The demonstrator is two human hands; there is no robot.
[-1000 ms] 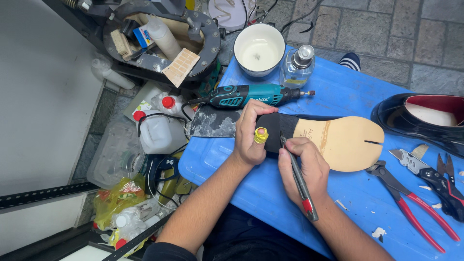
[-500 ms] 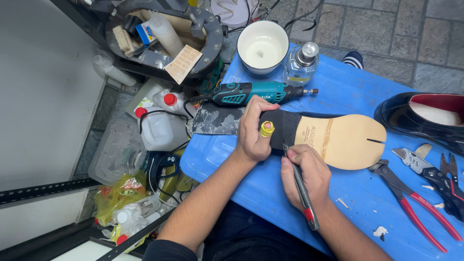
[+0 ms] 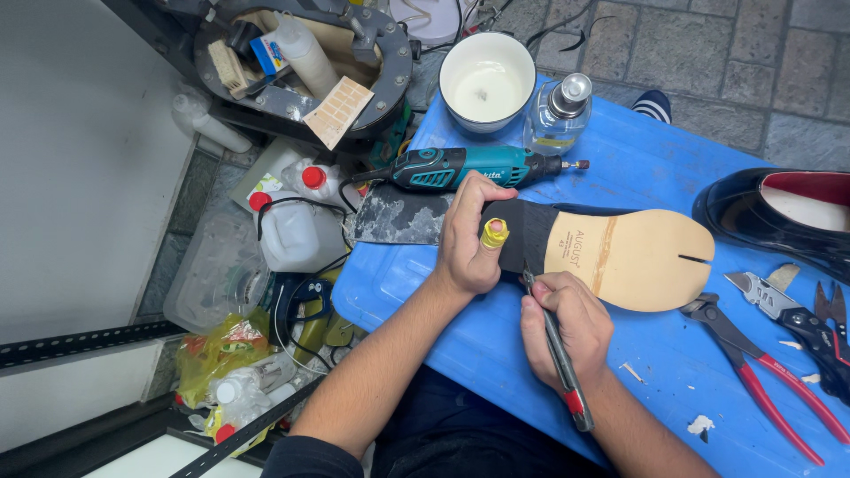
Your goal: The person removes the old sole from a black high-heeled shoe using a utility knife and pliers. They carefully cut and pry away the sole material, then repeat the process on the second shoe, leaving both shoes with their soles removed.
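1. Left of the fingers, past the near-left edge of the blue table [image 3: 496,354], lie a white jug [image 3: 297,235] with a red cap, bags and bottles on the floor.
2. The left hand [image 3: 469,239] presses down on the dark heel end of the shoe sole [image 3: 620,257], fingers curled over its far edge, thumb wrapped in yellow tape and laid flat on the sole.
3. Just beyond those fingers lies a teal rotary tool [image 3: 469,166], nearly touching the knuckles; farther off stand a white bowl [image 3: 487,84] and a glass bottle [image 3: 558,115].
4. The right hand [image 3: 567,323] is closed around a thin knife [image 3: 553,350] with a red-tipped handle; the tip meets the sole's near edge, just beside the left thumb.
5. The sole lies flat across the table, its tan forepart stretching right of both hands, a short slit at the toe.
6. Bare blue surface lies open near the right wrist, up to the table's near edge.
7. Right of the fingers, red-handled pliers [image 3: 761,372] lie just off the toe; a black shoe [image 3: 779,212] sits at the far right.
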